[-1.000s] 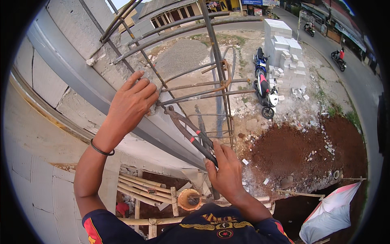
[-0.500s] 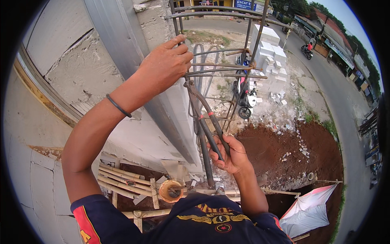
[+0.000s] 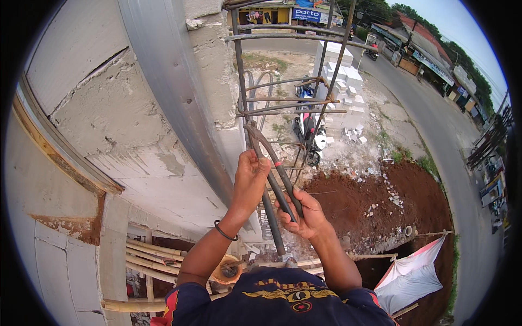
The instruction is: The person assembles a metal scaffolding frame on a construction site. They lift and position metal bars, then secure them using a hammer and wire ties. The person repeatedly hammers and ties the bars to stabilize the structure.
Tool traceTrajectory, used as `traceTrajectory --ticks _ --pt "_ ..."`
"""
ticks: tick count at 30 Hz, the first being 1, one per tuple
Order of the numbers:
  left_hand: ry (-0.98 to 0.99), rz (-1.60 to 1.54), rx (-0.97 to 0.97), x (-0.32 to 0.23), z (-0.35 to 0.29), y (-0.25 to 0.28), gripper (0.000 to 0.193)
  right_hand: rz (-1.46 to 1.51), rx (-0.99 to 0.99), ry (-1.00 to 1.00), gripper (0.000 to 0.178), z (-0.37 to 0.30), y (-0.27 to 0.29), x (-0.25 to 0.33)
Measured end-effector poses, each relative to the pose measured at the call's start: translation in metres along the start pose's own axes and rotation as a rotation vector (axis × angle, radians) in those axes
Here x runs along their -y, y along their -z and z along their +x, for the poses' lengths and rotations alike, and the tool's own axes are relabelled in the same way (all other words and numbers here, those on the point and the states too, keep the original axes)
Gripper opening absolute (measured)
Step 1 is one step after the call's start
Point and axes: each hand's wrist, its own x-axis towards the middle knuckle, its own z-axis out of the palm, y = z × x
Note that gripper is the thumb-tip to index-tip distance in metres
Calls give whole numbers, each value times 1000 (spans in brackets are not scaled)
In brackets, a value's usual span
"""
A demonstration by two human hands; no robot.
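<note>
My right hand (image 3: 304, 213) is closed around the two dark handles of a pair of pincers (image 3: 280, 173). Red bands mark the handles, and the tool's jaws rest at a rusty rebar cage (image 3: 283, 112), by a joint of an upright bar and the cross ties. Thumb and fingers of my left hand (image 3: 252, 178) are pinched together beside the pincers, just below the jaws; whatever they hold is hidden. A thin wire (image 3: 326, 192) sticks out to the right of my right hand. Behind the pincers a dark bar (image 3: 271, 220) runs downward.
A grey metal channel (image 3: 174, 81) stands along the block wall (image 3: 117, 103) to my left. Below are bamboo poles (image 3: 155, 259) and an orange bucket (image 3: 225, 270). Far down lie red soil (image 3: 348, 204), white blocks (image 3: 345, 81), a parked motorbike (image 3: 312, 133) and a road (image 3: 418, 125).
My left hand has come down from the upright bar to beside the pincers, its fingers now pinched. The right hand keeps its hold on the handles. The view has shifted slightly.
</note>
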Motion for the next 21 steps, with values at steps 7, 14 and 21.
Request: traceTrajectory --ticks 7,14,21 --pt "215 -961 322 29 30 -15 20 -80 -72 34 52 0 9 -12" --pt "260 -838 285 23 28 -7 17 -463 -249 520 47 -50 10 -7" --pt "276 -831 264 24 29 -6 18 -1198 -507 677 31 -73 36 -15"
